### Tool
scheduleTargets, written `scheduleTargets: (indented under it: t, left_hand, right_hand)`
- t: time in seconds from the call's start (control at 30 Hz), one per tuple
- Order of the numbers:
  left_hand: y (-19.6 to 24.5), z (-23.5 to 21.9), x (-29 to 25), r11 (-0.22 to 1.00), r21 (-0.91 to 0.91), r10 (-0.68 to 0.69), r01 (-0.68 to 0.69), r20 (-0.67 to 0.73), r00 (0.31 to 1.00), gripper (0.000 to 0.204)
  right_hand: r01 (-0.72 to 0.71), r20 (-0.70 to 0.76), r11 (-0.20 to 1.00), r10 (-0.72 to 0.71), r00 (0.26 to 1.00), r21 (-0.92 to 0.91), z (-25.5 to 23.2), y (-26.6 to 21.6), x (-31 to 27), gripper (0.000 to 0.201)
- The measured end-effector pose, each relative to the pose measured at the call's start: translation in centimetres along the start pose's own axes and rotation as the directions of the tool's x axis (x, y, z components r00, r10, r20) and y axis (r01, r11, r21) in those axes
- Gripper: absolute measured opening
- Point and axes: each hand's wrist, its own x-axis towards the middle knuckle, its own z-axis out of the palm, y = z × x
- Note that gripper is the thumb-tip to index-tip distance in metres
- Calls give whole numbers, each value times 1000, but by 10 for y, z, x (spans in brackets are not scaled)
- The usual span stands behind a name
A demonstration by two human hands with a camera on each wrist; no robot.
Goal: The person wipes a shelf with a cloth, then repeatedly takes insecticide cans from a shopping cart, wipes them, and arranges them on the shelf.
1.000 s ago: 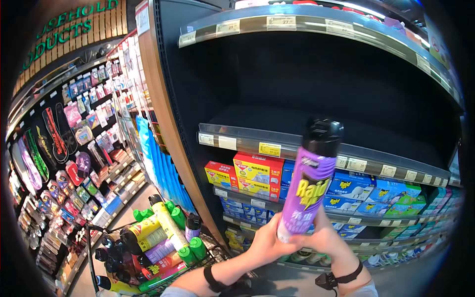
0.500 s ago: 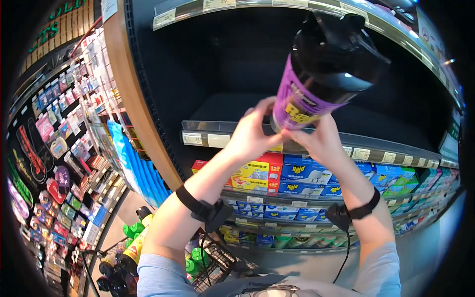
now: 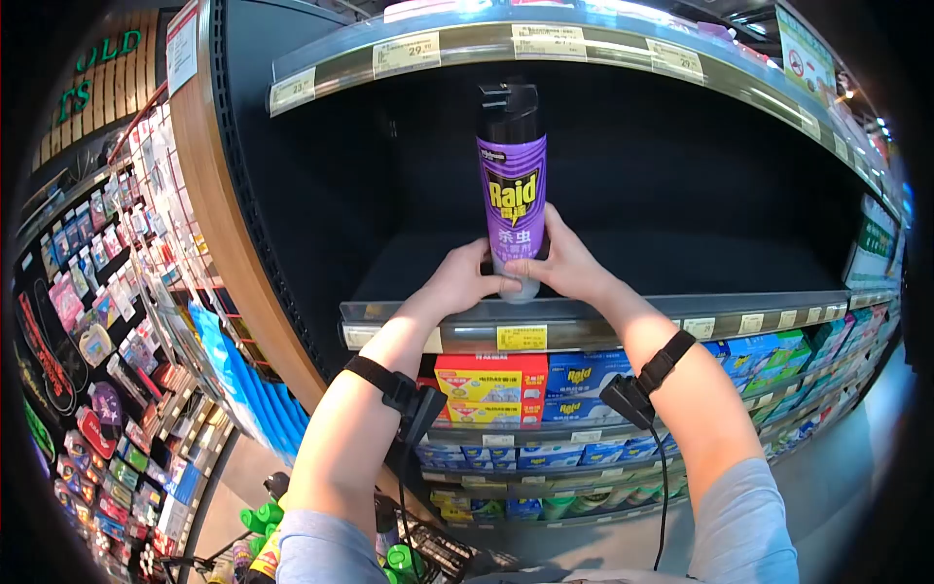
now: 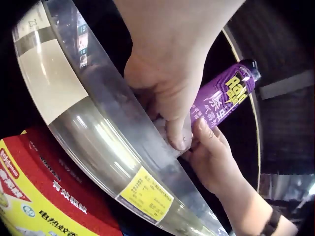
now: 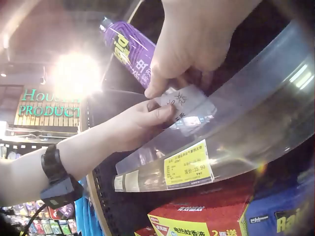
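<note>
A purple Raid insect spray can [image 3: 513, 195] with a black cap stands upright at the front of a black shelf [image 3: 681, 263], just behind its clear plastic lip. My left hand [image 3: 461, 278] grips the can's lower part from the left, thumb across the front. From the right, my right hand [image 3: 569, 258] holds it slightly higher, its thumb also on the front. Both wrist views show the two thumbs near the can's pale base, where the lip [image 5: 236, 113] partly covers it. The fingers behind the can are mostly hidden.
A yellow price tag [image 3: 522, 338] sits on the shelf edge below the can. Red-yellow boxes [image 3: 489, 391] and blue Raid boxes [image 3: 584, 375] fill the shelf underneath. A cart with several green-capped cans [image 3: 261, 518] stands at lower left. Another shelf edge [image 3: 467, 49] runs overhead.
The can went from in front of the shelf, up close to the camera, then down and forward onto the shelf. Both hands kept hold of it and reached forward with it.
</note>
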Motion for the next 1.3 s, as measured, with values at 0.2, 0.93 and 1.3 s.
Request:
scheduleTargets:
  t: [0.2, 0.93, 1.3]
  left_hand:
    - [-17, 2, 5, 994, -67, -87, 92, 67, 994, 52]
    - [-8, 1, 3, 955, 173, -256, 240, 75, 964, 82]
    - [-10, 4, 4, 942, 209, -281, 261, 73, 957, 69]
  right_hand:
    - [-251, 3, 966, 252, 968, 63, -1, 13, 9, 86]
    - [-263, 88, 965, 260, 962, 21, 4, 19, 4, 97]
    - [-268, 79, 963, 267, 960, -7, 5, 27, 3, 90]
